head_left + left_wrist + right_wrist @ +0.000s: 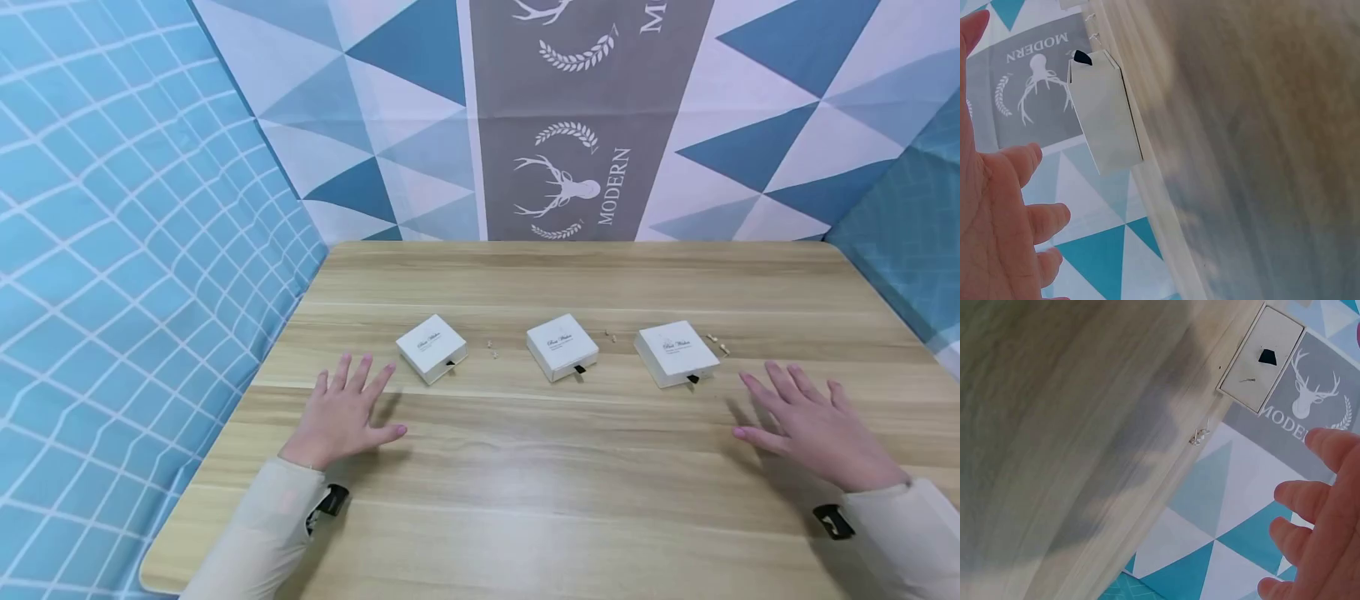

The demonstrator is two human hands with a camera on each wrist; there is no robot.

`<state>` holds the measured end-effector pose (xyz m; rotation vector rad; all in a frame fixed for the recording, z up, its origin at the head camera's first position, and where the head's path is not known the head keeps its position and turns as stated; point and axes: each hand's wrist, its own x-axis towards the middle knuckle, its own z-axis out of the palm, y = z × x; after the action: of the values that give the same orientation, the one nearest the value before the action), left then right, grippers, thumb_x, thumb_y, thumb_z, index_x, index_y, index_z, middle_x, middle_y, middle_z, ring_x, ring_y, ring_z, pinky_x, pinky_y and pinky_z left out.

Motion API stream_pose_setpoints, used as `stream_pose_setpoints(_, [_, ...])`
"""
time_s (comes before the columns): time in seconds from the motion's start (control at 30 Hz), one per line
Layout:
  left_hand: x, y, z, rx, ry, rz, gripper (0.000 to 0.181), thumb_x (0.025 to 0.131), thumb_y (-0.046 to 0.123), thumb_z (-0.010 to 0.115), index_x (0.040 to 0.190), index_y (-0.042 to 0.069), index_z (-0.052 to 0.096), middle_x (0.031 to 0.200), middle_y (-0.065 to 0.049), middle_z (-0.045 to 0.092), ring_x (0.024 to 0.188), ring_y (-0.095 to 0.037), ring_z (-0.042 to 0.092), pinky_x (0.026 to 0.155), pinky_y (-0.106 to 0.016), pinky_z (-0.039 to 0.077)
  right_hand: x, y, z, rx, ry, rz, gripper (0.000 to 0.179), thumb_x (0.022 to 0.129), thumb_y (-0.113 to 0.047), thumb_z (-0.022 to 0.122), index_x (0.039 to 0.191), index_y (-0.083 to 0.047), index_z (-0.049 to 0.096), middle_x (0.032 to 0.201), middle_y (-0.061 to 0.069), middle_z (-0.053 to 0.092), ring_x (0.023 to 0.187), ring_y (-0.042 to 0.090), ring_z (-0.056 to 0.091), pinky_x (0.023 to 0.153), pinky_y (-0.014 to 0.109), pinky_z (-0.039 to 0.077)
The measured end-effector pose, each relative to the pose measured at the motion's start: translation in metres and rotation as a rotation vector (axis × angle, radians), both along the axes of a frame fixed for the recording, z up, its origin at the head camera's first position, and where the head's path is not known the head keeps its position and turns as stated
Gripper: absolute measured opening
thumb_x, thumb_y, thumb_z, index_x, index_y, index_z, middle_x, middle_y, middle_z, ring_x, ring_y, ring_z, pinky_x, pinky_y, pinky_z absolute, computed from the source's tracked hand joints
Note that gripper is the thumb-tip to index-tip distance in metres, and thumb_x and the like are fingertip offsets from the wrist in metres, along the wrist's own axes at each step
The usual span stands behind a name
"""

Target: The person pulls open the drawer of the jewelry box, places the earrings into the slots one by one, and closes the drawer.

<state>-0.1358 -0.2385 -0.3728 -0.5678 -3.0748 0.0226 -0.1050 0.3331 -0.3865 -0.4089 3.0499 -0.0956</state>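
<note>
Three small white boxes stand in a row on the wooden table, each with a black pull tab at its front: a left box (pixel 431 343), a middle box (pixel 562 343) and a right box (pixel 676 350). A pair of tiny earrings lies to the right of each box; the right pair (pixel 1199 435) shows metal posts in the right wrist view. My left hand (pixel 343 414), fingers spread, is in front of the left box (pixel 1105 115) and holds nothing. Likewise spread and holding nothing, my right hand (pixel 821 425) is to the right of the right box (pixel 1261 359).
The wooden table (pixel 525 533) has a rounded front left corner. Behind it hangs a patterned cloth (pixel 405 125) with triangles and a grey deer panel. A blue gridded cloth (pixel 135 250) drapes along the left side. Dark wrist devices (pixel 333 500) sit at both sleeves.
</note>
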Motion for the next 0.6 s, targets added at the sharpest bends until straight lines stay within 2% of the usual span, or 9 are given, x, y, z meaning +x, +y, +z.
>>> stream_pose_setpoints(0.17, [-0.002, 0.000, 0.003, 0.008, -0.012, -0.006, 0.089, 0.081, 0.063, 0.058, 0.148, 0.007, 0.036, 0.149, -0.028, 0.030, 0.135, -0.053, 0.020, 0.103, -0.070, 0.019, 0.001, -0.003, 0.001, 0.004, 0.015, 0.021, 0.081, 0.091, -0.056, 0.053, 0.142, 0.005, 0.038, 0.142, 0.038, 0.030, 0.130, 0.056, 0.024, 0.098, 0.073, 0.014])
stream_pose_setpoints(0.27, [-0.006, 0.001, 0.007, 0.038, -0.047, -0.025, 0.087, 0.084, 0.060, 0.058, 0.148, 0.005, 0.035, 0.148, -0.029, 0.031, 0.134, -0.054, 0.021, 0.102, -0.070, 0.021, 0.000, -0.009, 0.001, -0.028, 0.030, 0.045, 0.079, 0.090, -0.054, 0.056, 0.140, 0.005, 0.041, 0.140, 0.038, 0.034, 0.129, 0.054, 0.028, 0.097, 0.072, 0.019])
stream_pose_setpoints(0.4, [-0.013, 0.000, 0.014, 0.187, -0.136, -0.054, 0.080, 0.090, 0.047, 0.058, 0.148, 0.000, 0.030, 0.147, -0.031, 0.031, 0.133, -0.056, 0.021, 0.100, -0.071, 0.022, -0.002, -0.022, 0.000, -0.139, 0.024, 0.073, 0.073, 0.089, -0.047, 0.062, 0.136, 0.007, 0.046, 0.137, 0.038, 0.039, 0.125, 0.055, 0.033, 0.096, 0.070, 0.025])
stream_pose_setpoints(0.53, [-0.021, 0.000, 0.021, 0.353, -0.216, -0.094, 0.073, 0.094, 0.036, 0.056, 0.147, -0.007, 0.027, 0.147, -0.032, 0.030, 0.131, -0.058, 0.021, 0.104, -0.066, 0.020, -0.002, -0.034, 0.004, -0.293, -0.016, 0.079, 0.067, 0.091, -0.038, 0.064, 0.136, 0.008, 0.047, 0.136, 0.037, 0.042, 0.123, 0.056, 0.036, 0.096, 0.067, 0.029])
stream_pose_setpoints(0.6, [-0.025, 0.001, 0.024, 0.422, -0.268, -0.093, 0.072, 0.096, 0.034, 0.055, 0.147, -0.007, 0.026, 0.148, -0.031, 0.029, 0.131, -0.056, 0.025, 0.106, -0.062, 0.022, -0.002, -0.040, 0.006, -0.377, -0.046, 0.072, 0.064, 0.092, -0.035, 0.064, 0.136, 0.008, 0.046, 0.136, 0.036, 0.043, 0.123, 0.056, 0.037, 0.096, 0.066, 0.031])
